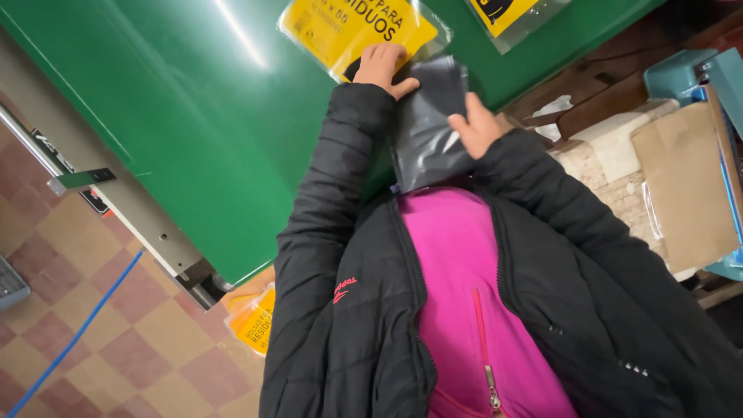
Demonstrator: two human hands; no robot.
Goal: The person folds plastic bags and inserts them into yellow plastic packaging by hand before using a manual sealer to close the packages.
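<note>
My left hand (381, 66) rests on the upper left corner of a folded stack of dark grey plastic bags (429, 124), where it meets a clear packet with a yellow label (352, 27). My right hand (474, 128) presses on the stack's right edge, fingers curled against it. The stack lies at the near edge of a green table (193, 116), right in front of my chest. Both arms are in black padded sleeves over a pink zipped top.
A second yellow-labelled packet (507, 14) lies at the table's far edge. Cardboard sheets (681, 178) and a teal object (681, 73) sit on a bench at the right. More yellow packets (251, 317) lie on the checked tile floor beside a blue cord (77, 333).
</note>
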